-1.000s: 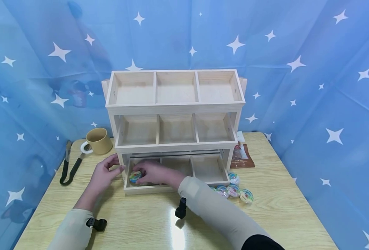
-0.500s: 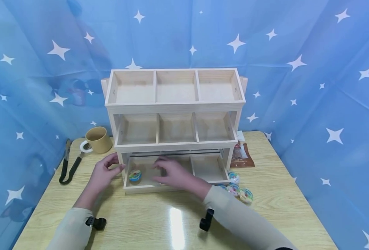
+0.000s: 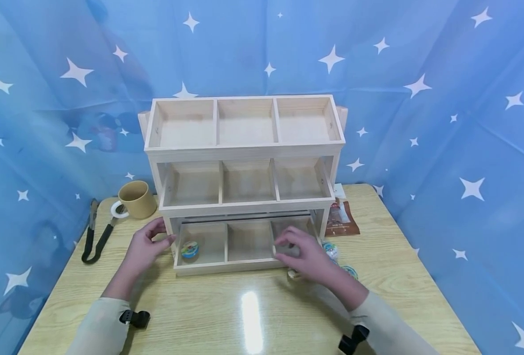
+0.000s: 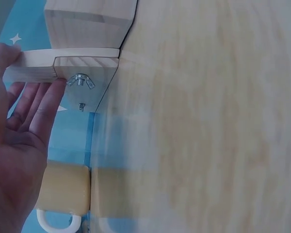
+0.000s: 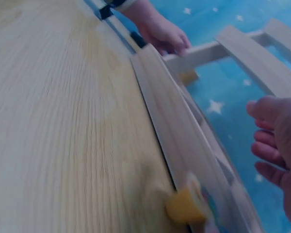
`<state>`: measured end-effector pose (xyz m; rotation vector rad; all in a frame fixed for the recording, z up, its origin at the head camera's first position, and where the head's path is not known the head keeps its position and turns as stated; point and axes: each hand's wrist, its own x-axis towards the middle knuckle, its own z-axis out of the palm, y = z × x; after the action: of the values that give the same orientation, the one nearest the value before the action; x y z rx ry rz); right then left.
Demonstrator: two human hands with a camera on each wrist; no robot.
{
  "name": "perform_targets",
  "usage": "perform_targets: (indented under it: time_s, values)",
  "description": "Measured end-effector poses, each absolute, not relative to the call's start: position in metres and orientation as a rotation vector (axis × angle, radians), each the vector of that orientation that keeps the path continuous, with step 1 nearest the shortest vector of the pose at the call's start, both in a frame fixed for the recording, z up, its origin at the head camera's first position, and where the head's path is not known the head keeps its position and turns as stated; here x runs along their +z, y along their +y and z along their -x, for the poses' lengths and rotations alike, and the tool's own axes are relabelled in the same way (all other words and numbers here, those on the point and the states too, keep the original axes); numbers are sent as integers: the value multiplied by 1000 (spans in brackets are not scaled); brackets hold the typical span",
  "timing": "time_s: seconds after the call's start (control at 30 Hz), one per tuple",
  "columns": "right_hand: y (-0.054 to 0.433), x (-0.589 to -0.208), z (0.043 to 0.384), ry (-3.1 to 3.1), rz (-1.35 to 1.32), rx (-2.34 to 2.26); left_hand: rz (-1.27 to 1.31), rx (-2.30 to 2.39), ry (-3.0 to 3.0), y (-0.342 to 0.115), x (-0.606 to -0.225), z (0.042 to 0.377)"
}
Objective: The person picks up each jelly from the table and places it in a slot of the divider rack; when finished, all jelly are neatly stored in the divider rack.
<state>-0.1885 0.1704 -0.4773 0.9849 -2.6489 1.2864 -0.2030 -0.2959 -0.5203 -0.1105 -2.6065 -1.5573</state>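
A small round capsule (image 3: 190, 249), clear-domed with a bright printed inside, lay in the left compartment of the bottom tray of a pale, unfinished wooden organizer (image 3: 244, 148). That tray was pulled forward and split by thin wooden dividers into three square bins; two more such tiers stepped up behind it, their grain smooth and light.

The left hand (image 3: 145, 248) rested against the organizer's left end, fingers straight and relaxed, holding nothing; the left wrist view showed its fingertips (image 4: 52, 92) touching the wooden side panel beside a small metal wing nut (image 4: 80, 81). The right hand (image 3: 304, 254) hovered over the right compartment's front edge, fingers loosely bent and spread, nothing in its grasp.

Just beside that hand, more round capsules (image 3: 331, 250) lay on the table against the tray's right corner, partly hidden by it. The table (image 3: 244, 315) had a glossy light wood-grain top with a glare spot. Behind the capsules lay a flat brown packet (image 3: 343, 224). On the left stood a matte mustard mug (image 3: 138, 199) with a white ring handle, and near the edge a black strap-like tool (image 3: 94, 237). Blue fabric with white stars (image 3: 422, 98) hung wrinkled all around.
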Motion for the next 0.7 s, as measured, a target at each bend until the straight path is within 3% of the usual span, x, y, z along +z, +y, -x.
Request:
perform_targets:
  time_s: [0.43, 0.7]
  values:
    - [263, -498, 160, -2584, -692, 1142, 205, -1580, -2550, -298, -523, 205]
    - [293, -506, 147, -2578, -673, 1020, 229, -1583, -2544, -300, -523, 206]
